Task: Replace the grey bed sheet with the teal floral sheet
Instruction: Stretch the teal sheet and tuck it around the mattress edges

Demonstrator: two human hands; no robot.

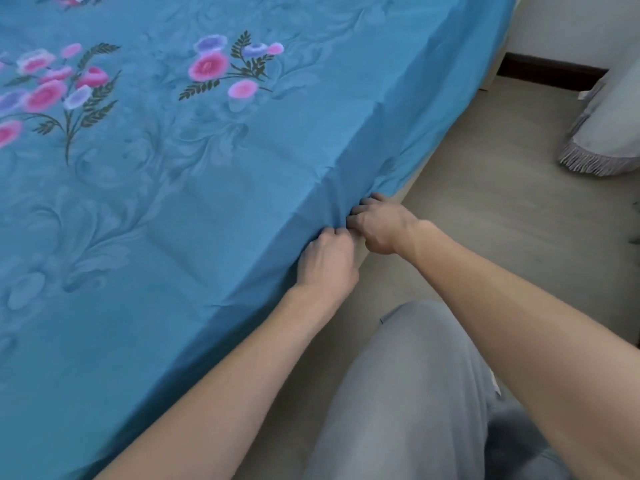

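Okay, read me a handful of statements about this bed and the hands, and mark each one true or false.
1. The teal floral cotton sheet covers the bed top. True.
2. Both hands grip the sheet at the bed's side edge. True: the left hand and right hand pinch it close together.
3. The grey bed sheet lies spread over the teal one. False: no grey sheet shows on the bed.
4. The right hand rests flat on the beige floor. False: it holds the sheet.
5. A pale fringed fabric hangs at the far right. True.

Beige floor (491, 209), white wall (571, 26) (dark skirting (550, 69)), fringed cloth (602, 133).
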